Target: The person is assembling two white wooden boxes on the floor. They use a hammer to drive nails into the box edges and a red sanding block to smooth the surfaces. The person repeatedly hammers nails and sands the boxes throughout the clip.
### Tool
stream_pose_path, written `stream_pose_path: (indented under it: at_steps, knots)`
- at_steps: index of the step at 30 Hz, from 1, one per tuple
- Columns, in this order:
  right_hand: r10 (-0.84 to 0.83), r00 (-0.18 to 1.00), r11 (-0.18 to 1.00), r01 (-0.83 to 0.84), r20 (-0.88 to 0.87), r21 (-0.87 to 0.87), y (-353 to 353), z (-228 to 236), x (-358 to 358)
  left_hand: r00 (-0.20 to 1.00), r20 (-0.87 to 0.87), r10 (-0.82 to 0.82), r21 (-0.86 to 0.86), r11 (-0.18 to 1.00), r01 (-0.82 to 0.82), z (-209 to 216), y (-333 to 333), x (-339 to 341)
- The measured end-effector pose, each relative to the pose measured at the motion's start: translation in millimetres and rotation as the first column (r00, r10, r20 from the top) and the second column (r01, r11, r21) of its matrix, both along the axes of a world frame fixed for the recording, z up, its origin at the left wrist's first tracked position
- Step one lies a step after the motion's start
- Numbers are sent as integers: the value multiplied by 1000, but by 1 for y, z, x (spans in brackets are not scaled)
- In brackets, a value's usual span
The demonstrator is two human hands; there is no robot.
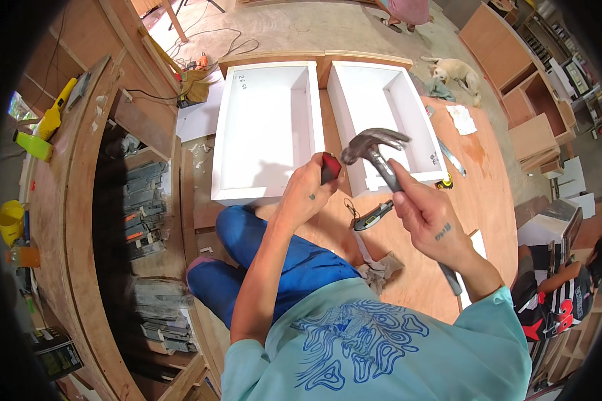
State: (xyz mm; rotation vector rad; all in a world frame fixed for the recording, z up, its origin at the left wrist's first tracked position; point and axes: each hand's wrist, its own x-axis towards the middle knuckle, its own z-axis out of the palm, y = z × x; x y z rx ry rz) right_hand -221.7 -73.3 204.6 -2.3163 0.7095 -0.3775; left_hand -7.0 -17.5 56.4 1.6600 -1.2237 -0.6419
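My right hand (pixel 433 220) is closed round the shaft of a claw hammer (pixel 376 144), its metal head raised and its dark handle end sticking out below my wrist. Close to the hammer's face, a red and black tool handle (pixel 330 168) is gripped in my left hand (pixel 306 190); its working end is hidden, so I cannot tell the kind of tool. Beneath my left hand lies a white open box like a drawer (pixel 264 127), and to its right a second white drawer box (pixel 350 113). A utility knife (pixel 374 216) lies near my right hand.
A yellow tape measure (pixel 444 182) and white paper (pixel 462 119) rest on the plywood board (pixel 485 194). A wooden bench (pixel 80 200) stands at left, over stacked metal strips (pixel 146 200). A dog (pixel 456 73) lies at far right; another person (pixel 562 294) sits at right.
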Motion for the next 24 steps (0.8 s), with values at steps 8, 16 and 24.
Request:
stream_pose_path:
  at_steps: [8,16,24]
  knots:
    - [39,998,995,-33,54,-98,-5,-4,2,1000,25,-13,-48,999,14,-2,-1,0]
    - [48,994,993,-38,93,-113,-9,13,16,998,46,-40,-78,996,43,0,2,2]
    - [116,989,983,-102,91,-151,-5,11,9,996,76,-54,-112,992,62,-3,3,3]
